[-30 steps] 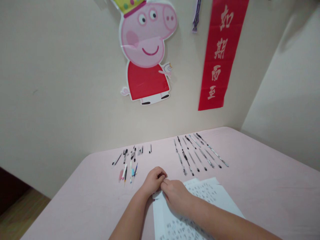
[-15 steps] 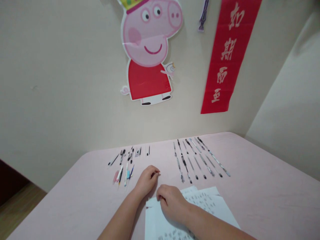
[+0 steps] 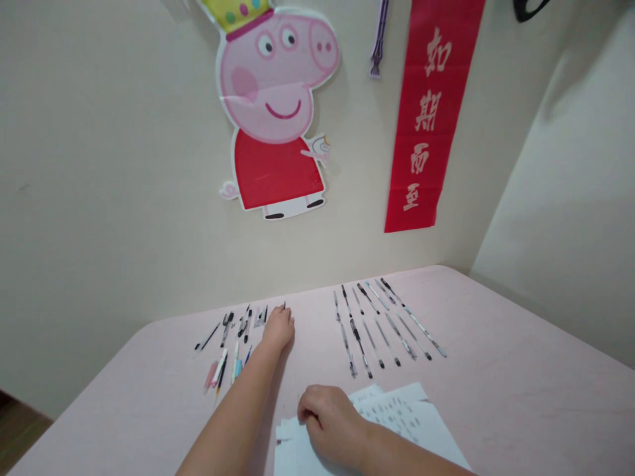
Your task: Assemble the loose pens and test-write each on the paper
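Observation:
My left hand (image 3: 279, 327) is stretched toward the far edge of the pink table, its fingers curled down over a thin dark pen part (image 3: 284, 305) whose tip shows above them. The fingertips are mostly hidden. Beside it on the left lie dark and clear pen parts (image 3: 245, 324). Under my left forearm's left side are a pink piece (image 3: 211, 375), a white piece and a blue piece (image 3: 239, 367). My right hand (image 3: 331, 420) rests closed on handwritten paper sheets (image 3: 397, 418); what is inside its fingers, if anything, is hidden.
To the right, several pens (image 3: 361, 347) and slim sticks lie in two slanting rows. The pink tabletop (image 3: 496, 396) meets a pale wall with a cartoon pig cutout (image 3: 278, 168) and a red banner (image 3: 426, 132).
My left hand has moved from beside the right hand forward and left, to the far pen parts. My right hand stays closed on the paper. The view has shifted slightly.

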A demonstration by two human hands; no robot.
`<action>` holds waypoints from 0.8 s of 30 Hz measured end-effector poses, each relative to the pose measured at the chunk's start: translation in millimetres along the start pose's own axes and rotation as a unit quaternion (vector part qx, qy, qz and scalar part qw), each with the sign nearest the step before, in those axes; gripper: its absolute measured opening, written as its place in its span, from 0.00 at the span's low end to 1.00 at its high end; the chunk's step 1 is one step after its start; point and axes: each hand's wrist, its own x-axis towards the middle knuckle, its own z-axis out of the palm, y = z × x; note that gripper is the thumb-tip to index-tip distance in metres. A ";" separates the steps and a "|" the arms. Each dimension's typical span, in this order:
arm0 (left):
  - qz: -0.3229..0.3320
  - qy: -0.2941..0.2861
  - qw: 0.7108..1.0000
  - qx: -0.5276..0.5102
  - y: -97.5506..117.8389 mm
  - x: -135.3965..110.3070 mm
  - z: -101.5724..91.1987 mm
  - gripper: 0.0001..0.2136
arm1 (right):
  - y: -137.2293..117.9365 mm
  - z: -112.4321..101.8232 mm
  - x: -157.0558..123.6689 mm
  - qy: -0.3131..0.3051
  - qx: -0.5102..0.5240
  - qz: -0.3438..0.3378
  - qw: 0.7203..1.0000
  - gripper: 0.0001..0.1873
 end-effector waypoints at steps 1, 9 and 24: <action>0.001 -0.004 1.000 0.002 0.7 -1.5 -0.1 0.14 | -0.3 -0.4 0.0 -0.001 0.002 0.001 1.000 0.16; 0.016 -0.023 1.000 0.007 12.9 -37.6 -15.1 0.14 | 0.6 0.5 -0.5 -0.004 0.011 0.007 1.000 0.15; 0.051 -0.029 0.998 -0.003 34.5 -95.2 -28.9 0.14 | 4.3 2.9 1.4 0.038 0.050 0.010 0.998 0.16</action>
